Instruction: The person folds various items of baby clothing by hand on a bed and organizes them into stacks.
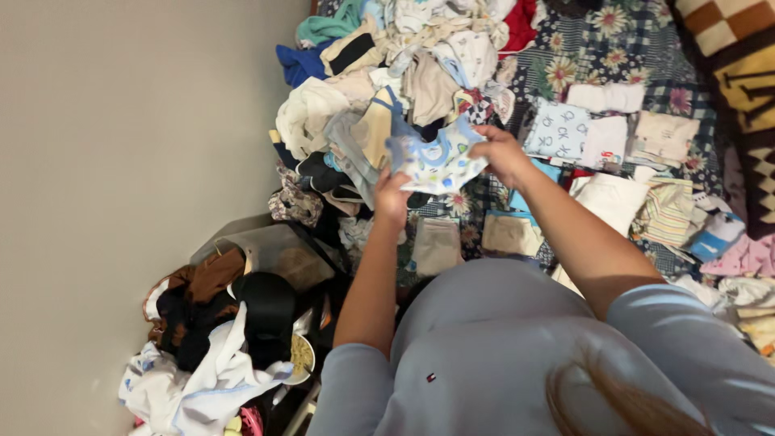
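Your left hand [393, 196] & right hand [500, 153] each pinch an edge of a small white baby garment w/ blue print [437, 161], both grips closed on it, stretched between them above the bed's floral blanket [638, 48]. Unsorted clothes pile [387, 73] just behind; folded stacks [613, 137] to the right.

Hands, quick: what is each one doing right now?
Left hand: fingers closed on one edge of the small white garment with blue trim.
Right hand: fingers closed on the garment's other edge, holding it up over the pile of clothes.
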